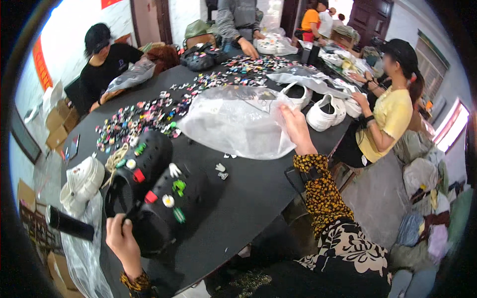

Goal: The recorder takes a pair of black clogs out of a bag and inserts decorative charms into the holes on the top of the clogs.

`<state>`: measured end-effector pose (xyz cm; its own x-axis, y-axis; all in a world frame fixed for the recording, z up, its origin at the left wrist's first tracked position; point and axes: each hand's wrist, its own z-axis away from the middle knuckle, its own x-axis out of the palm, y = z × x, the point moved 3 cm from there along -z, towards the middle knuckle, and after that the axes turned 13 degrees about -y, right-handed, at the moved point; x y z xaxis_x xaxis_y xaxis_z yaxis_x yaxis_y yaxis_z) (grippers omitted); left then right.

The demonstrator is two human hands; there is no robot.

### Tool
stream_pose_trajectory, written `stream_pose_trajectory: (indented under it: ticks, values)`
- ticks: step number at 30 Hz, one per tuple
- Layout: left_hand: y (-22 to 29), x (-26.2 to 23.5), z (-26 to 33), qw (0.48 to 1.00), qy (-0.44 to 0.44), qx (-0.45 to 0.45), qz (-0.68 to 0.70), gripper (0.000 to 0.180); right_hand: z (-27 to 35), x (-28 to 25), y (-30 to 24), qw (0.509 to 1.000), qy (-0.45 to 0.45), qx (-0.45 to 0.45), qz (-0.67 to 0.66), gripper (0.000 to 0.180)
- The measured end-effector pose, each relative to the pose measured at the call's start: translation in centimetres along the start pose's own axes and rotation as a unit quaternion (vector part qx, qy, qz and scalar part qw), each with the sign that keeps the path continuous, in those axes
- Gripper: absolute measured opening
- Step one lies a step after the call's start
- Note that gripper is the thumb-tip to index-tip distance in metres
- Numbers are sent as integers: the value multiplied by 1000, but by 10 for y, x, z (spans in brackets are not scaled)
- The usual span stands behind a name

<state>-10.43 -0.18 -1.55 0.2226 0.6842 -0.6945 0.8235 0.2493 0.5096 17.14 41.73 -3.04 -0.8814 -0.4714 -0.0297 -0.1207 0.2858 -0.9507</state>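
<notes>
My left hand (pixel 123 243) is closed on the heel end of a pair of black clogs (pixel 186 191), which rest on the near left of the dark table. Small charms sit on the clogs' tops: white flowers, red pieces and green shapes. Raised over the middle of the table, my right hand (pixel 296 126) pinches the edge of a translucent plastic bag (pixel 233 121). The bag spreads out to the left of that hand and looks empty. Two loose white charms (pixel 221 170) lie just right of the clogs.
Many colourful charms (pixel 144 116) cover the far side of the table (pixel 238 203). White clogs (pixel 322 115) stand at the right, another white pair (pixel 82 181) at the left, near a black cylinder (pixel 69 223) and a phone (pixel 73 146). Several people work around the table.
</notes>
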Motion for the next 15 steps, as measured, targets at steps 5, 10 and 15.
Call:
stream_pose_trajectory:
  ticks: [5,10,15]
  values:
    - [-18,-4,-1,995,17,-59,75,9,15,22,26,999,-46,5,-7,24]
    - [-12,-3,-4,997,26,-42,59,11,29,32,-8,990,-140,-7,35,21]
    - [2,-20,9,983,54,-132,115,17,5,56,-29,985,-116,-126,26,23]
